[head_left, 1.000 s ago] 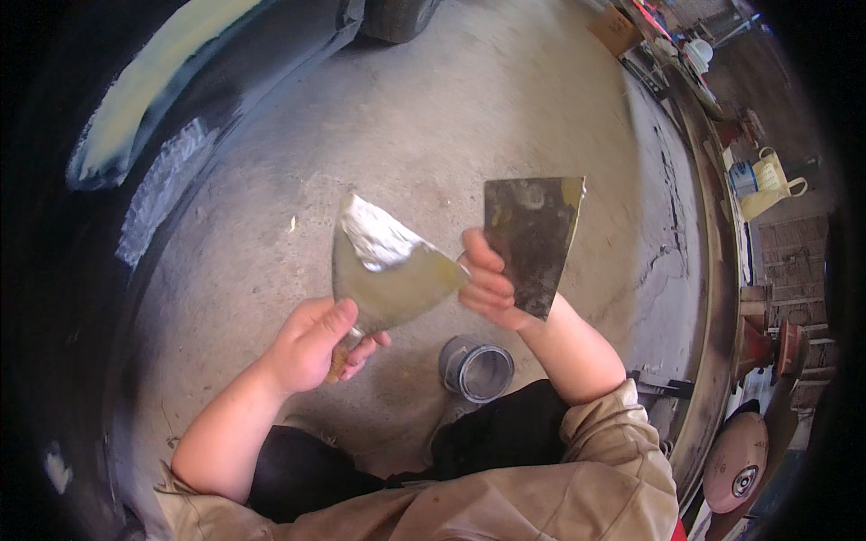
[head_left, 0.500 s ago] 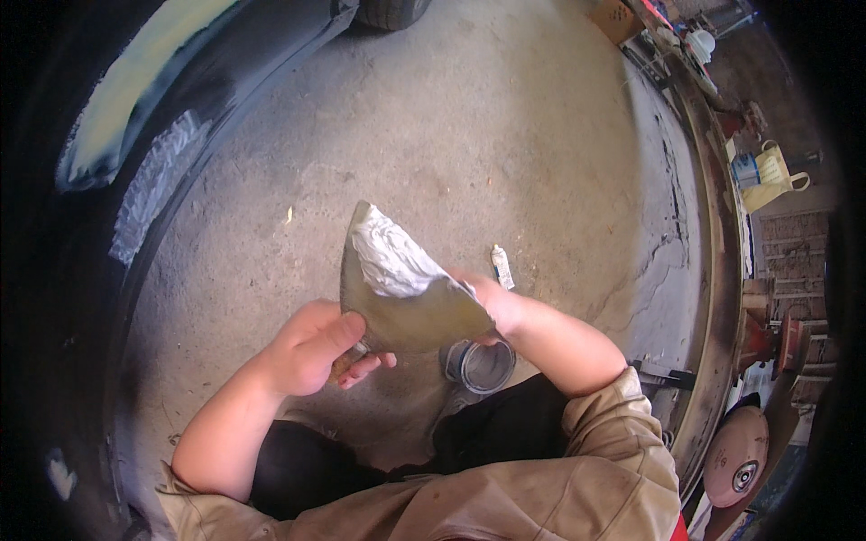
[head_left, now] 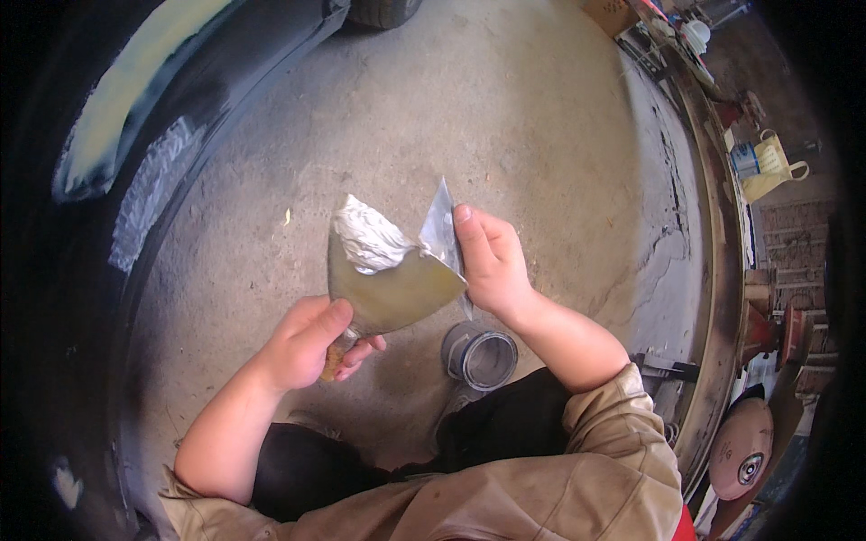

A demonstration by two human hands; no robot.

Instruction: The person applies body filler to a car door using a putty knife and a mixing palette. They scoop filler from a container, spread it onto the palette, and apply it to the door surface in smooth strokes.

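Observation:
My left hand (head_left: 305,341) is closed around the handle of a wide putty knife (head_left: 392,293), thumb at the base of its olive-toned blade. A thick mound of whitish filler paste (head_left: 370,236) covers the blade's far left part. In my right hand (head_left: 492,263) a thin grey spreader (head_left: 439,227) is pinched between thumb and fingers. Its face is turned toward the blade, and its lower part meets or overlaps the blade's right corner. Beneath my hands an open tin (head_left: 490,359) stands on the floor near my legs.
At the left runs a dark car body (head_left: 271,63) with a scuffed grey patch (head_left: 155,194) and a pale yellowish one. A tyre (head_left: 383,11) shows at the top. Along the right is a bench or rack (head_left: 699,207) with a yellow jug (head_left: 771,171) and a round disc (head_left: 741,448).
My right hand has come up from behind the putty knife's right corner, bringing the spreader into view. The putty knife has shifted slightly left. The white tube on the floor is now hidden.

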